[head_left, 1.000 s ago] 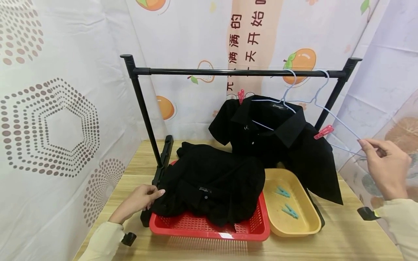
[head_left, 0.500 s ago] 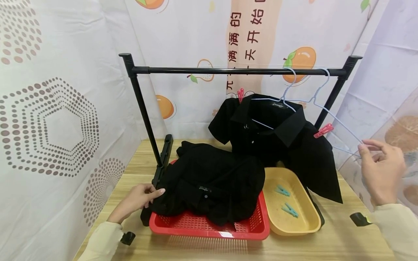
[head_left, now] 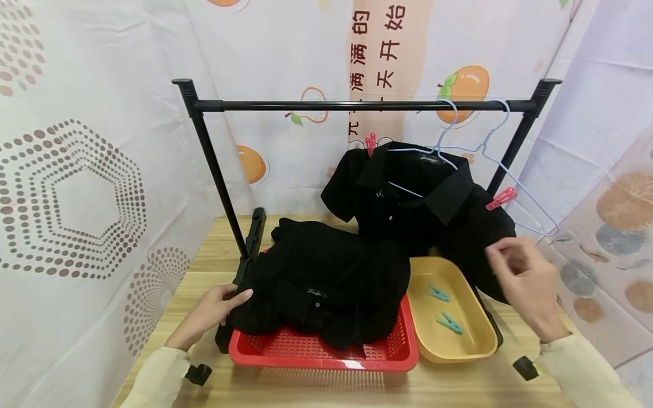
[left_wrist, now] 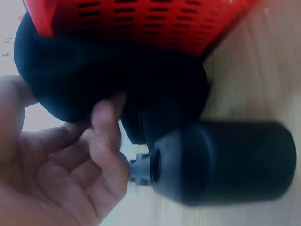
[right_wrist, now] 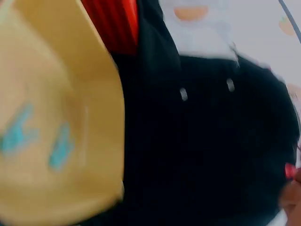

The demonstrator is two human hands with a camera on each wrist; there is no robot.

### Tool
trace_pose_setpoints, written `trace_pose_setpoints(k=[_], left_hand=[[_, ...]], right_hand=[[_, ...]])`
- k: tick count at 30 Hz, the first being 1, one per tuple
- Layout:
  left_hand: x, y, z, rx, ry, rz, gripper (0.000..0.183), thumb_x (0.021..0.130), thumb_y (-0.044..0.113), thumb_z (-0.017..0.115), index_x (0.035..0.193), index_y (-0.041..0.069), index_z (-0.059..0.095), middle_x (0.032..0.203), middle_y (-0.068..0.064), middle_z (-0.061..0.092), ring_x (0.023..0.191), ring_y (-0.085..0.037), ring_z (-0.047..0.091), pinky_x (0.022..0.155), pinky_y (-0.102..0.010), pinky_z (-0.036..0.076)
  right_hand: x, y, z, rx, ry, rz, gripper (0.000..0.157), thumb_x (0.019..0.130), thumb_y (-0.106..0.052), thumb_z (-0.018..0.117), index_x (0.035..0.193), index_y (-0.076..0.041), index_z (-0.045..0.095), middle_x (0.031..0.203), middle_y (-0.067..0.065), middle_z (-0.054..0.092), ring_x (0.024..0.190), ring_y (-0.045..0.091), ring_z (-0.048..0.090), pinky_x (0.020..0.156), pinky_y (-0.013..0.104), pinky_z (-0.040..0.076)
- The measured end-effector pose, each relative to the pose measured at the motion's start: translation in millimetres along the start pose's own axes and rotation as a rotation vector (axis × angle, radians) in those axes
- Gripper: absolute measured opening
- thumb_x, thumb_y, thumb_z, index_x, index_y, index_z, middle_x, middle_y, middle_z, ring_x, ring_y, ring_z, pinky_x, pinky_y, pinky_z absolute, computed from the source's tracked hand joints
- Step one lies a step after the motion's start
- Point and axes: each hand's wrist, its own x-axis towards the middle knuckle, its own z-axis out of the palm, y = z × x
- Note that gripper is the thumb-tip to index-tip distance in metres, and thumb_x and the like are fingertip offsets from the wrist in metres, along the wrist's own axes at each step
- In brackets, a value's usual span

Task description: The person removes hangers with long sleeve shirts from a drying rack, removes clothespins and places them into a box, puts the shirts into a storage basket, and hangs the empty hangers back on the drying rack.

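scene read from left to right: a pale curtain with dotted hexagons (head_left: 66, 198) hangs at far left, and in front of it you bring your left hand (head_left: 211, 311) in from the near left, out of a cream sleeve (head_left: 158, 377). that hand pinches the left edge of the loose black shirt (head_left: 326, 255) between thumb and fingers; the left wrist view gives the same dark cloth caught in front of your palm. the loose black shirt lies heaped in the red basket (head_left: 326, 362), collar label and one button facing up, with cloth over the basket's left and far rims. the basket sits on the wood-grain table (head_left: 285, 391), near side of the black rack (head_left: 326, 106). just right of it is the yellow tray (head_left: 459, 347), with two teal clothespins (head_left: 450, 323) lying inside. beyond the tray the hung shirt (head_left: 382, 212), also black, hangs below the right part of the bar on a blue hanger (head_left: 442, 141), tilted down to the right, one pink clip (head_left: 370, 144) at its left shoulder and a second pink clip (head_left: 502, 198) at its right. another hanger (head_left: 535, 204) hooks on the bar farther right, its right end jutting past the shirt. your right hand (head_left: 528, 277), blurred, is in front of the hung shirt's right sleeve, fingers loosely bent around nothing visible; whether it touches cloth, you cannot tell.
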Motion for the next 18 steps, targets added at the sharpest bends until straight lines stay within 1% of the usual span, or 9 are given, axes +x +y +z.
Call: trace_pose_setpoints(k=[2, 3, 5, 7, 9, 11, 14, 16, 18], left_hand=[[2.6, 3.4, -0.3, 0.015, 0.016, 0.014, 0.083, 0.096, 0.056, 0.066, 0.144, -0.01, 0.049, 0.081, -0.016, 0.061, 0.074, -0.038, 0.063, 0.08, -0.045, 0.054], [3.9, 5.2, -0.4, 0.025, 0.026, 0.023, 0.087, 0.097, 0.055, 0.066, 0.146, -0.013, 0.045, 0.094, -0.024, 0.065, 0.087, -0.044, 0.065, 0.087, -0.048, 0.054], [3.9, 6.6, -2.0, 0.058, 0.06, 0.047, 0.085, 0.098, 0.051, 0.066, 0.145, -0.016, 0.045, 0.124, -0.034, 0.062, 0.113, -0.05, 0.061, 0.097, -0.056, 0.05], [5.4, 9.5, -3.4, 0.105, 0.114, 0.099, 0.076, 0.1, 0.045, 0.067, 0.139, -0.017, 0.051, 0.142, -0.036, 0.052, 0.129, -0.05, 0.052, 0.101, -0.061, 0.046], [8.7, 12.8, -4.1, 0.154, 0.174, 0.161, 0.056, 0.1, 0.037, 0.07, 0.129, -0.011, 0.064, 0.13, -0.031, 0.063, 0.118, -0.045, 0.062, 0.095, -0.057, 0.051], [12.5, 17.1, -4.5, 0.22, 0.236, 0.239, 0.034, 0.099, 0.028, 0.072, 0.113, -0.002, 0.074, 0.112, -0.022, 0.072, 0.1, -0.037, 0.069, 0.086, -0.051, 0.055], [16.9, 24.6, -4.5, 0.295, 0.306, 0.338, 0.014, 0.096, 0.021, 0.075, 0.094, 0.007, 0.077, 0.092, -0.007, 0.075, 0.08, -0.021, 0.067, 0.073, -0.044, 0.053], [19.0, 30.0, -4.3, 0.32, 0.326, 0.377, 0.01, 0.095, 0.019, 0.076, 0.089, 0.011, 0.076, 0.086, -0.003, 0.074, 0.074, -0.018, 0.063, 0.071, -0.042, 0.051], [20.4, 35.0, -4.4, 0.322, 0.323, 0.4, 0.009, 0.095, 0.019, 0.076, 0.092, 0.011, 0.077, 0.088, -0.003, 0.075, 0.075, -0.018, 0.064, 0.072, -0.043, 0.052]], right_hand=[[-1, -6, 13.2, -0.023, -0.217, 0.015, 0.011, 0.097, -0.011, 0.073, 0.107, -0.01, 0.07, 0.076, -0.003, 0.065, 0.066, 0.004, 0.061, 0.062, 0.015, 0.045], [0, -9, 20.3, -0.041, -0.325, 0.041, 0.011, 0.098, -0.017, 0.073, 0.109, -0.013, 0.07, 0.079, -0.002, 0.066, 0.069, 0.007, 0.062, 0.063, 0.018, 0.047], [3, -12, 38.1, -0.082, -0.521, 0.1, 0.023, 0.101, -0.032, 0.07, 0.117, -0.016, 0.069, 0.087, -0.001, 0.067, 0.076, 0.012, 0.063, 0.067, 0.024, 0.05], [7, -11, 55.9, -0.118, -0.659, 0.154, 0.044, 0.1, -0.045, 0.067, 0.128, -0.011, 0.066, 0.095, 0.0, 0.067, 0.079, 0.014, 0.062, 0.069, 0.029, 0.052], [9, -7, 71.5, -0.131, -0.738, 0.209, 0.061, 0.098, -0.051, 0.067, 0.137, -0.004, 0.06, 0.097, 0.003, 0.066, 0.074, 0.014, 0.06, 0.064, 0.032, 0.051], [9, -3, 84.8, -0.141, -0.772, 0.227, 0.067, 0.096, -0.052, 0.069, 0.138, 0.0, 0.06, 0.095, 0.004, 0.067, 0.067, 0.014, 0.058, 0.059, 0.032, 0.049], [8, 1, 99.8, -0.137, -0.799, 0.198, 0.049, 0.096, -0.047, 0.071, 0.12, -0.004, 0.07, 0.085, 0.001, 0.066, 0.055, 0.013, 0.055, 0.052, 0.031, 0.047], [8, 2, 106.9, -0.129, -0.822, 0.173, 0.034, 0.098, -0.044, 0.071, 0.102, -0.01, 0.073, 0.073, -0.002, 0.062, 0.049, 0.013, 0.052, 0.048, 0.031, 0.045], [8, 1, 111.6, -0.104, -0.857, 0.181, 0.03, 0.099, -0.041, 0.069, 0.089, -0.014, 0.069, 0.065, -0.004, 0.057, 0.044, 0.014, 0.05, 0.045, 0.031, 0.044]])
